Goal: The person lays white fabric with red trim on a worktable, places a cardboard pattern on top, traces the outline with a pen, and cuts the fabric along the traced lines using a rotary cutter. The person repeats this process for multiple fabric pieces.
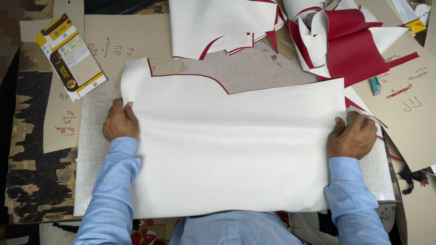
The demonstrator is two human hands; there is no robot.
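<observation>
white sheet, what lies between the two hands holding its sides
Head view: only the bare white sheet spans between the left hand and the right hand; nothing rests on it.

A cluttered worktable fills the view, its grey fabric top mostly covered. Brown card sheets with red handwriting lie at both sides. A worn, dark-patched board edges the left. Light is even and soft, without hard shadows.

We see bright, even light from overhead; the large white sheet of material at frame centre glows almost flat, shadows stay soft, focus is sharp, and the frame's left edge darkens.
</observation>
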